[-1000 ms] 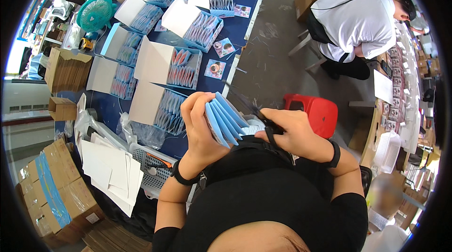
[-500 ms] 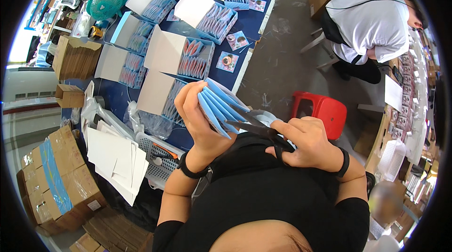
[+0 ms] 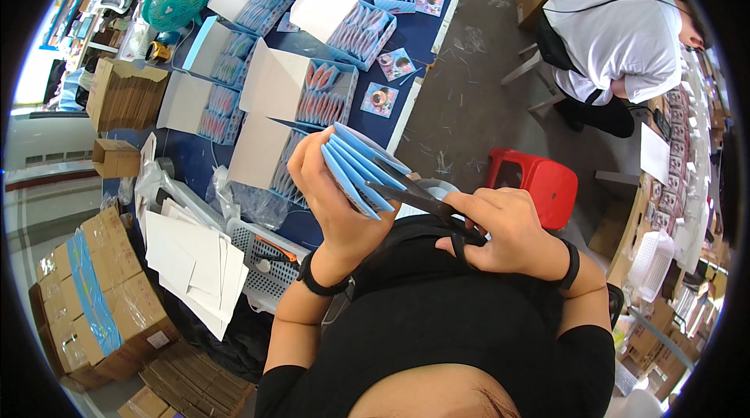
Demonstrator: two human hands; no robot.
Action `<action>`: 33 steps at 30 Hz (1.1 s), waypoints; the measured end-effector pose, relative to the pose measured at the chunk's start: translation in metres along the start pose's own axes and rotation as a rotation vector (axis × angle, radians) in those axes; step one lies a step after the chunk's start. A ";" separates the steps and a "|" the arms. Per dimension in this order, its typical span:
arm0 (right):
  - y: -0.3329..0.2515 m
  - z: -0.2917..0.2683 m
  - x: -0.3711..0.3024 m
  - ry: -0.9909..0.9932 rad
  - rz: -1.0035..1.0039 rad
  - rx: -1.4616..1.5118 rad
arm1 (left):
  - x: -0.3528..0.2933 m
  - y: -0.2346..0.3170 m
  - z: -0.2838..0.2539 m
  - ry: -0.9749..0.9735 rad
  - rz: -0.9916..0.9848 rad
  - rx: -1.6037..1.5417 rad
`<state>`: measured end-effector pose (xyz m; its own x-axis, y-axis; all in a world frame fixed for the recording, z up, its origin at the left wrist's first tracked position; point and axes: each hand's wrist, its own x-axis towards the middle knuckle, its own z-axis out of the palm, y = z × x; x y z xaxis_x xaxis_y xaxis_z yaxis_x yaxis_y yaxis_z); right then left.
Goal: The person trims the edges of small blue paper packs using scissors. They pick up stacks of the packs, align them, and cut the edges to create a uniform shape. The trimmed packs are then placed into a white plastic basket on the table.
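Observation:
My left hand (image 3: 334, 219) is closed round a fanned stack of flat light-blue packets (image 3: 351, 176), edges toward the right. In my right hand (image 3: 512, 232) is a pair of black scissors (image 3: 426, 201), fingers in its handles. Its blades are parted and reach in at the right edges of the packets; whether they touch paper I cannot tell. Beyond the hands, blue boxes with white lids, such as one box (image 3: 328, 98), stand on the dark blue table (image 3: 361, 137), filled with similar packets.
A red stool (image 3: 547, 187) stands on the floor to the right. At the left are a grey plastic basket (image 3: 269, 281), white card sheets (image 3: 187, 262), cartons (image 3: 101, 301) and a green fan (image 3: 173, 0). A person in a white shirt (image 3: 617, 27) bends at the far right.
The packets and my left hand have shifted slightly left and up. The scissors have moved a little left with them, still among the packet edges.

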<state>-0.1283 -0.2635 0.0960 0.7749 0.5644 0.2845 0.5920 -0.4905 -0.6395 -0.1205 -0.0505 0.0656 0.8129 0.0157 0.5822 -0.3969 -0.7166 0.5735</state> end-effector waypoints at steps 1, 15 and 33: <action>-0.001 -0.001 0.000 -0.031 0.031 0.009 | 0.001 0.001 0.001 -0.015 0.000 -0.029; 0.005 -0.001 -0.010 0.003 0.068 0.062 | -0.023 -0.020 0.024 -0.009 -0.457 -0.706; 0.006 0.000 -0.008 0.034 0.092 0.081 | -0.006 -0.021 0.021 -0.036 -0.199 -0.283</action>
<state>-0.1311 -0.2711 0.0897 0.8331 0.4958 0.2451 0.4990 -0.4828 -0.7196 -0.1085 -0.0501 0.0379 0.8988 0.1077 0.4249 -0.3274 -0.4797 0.8141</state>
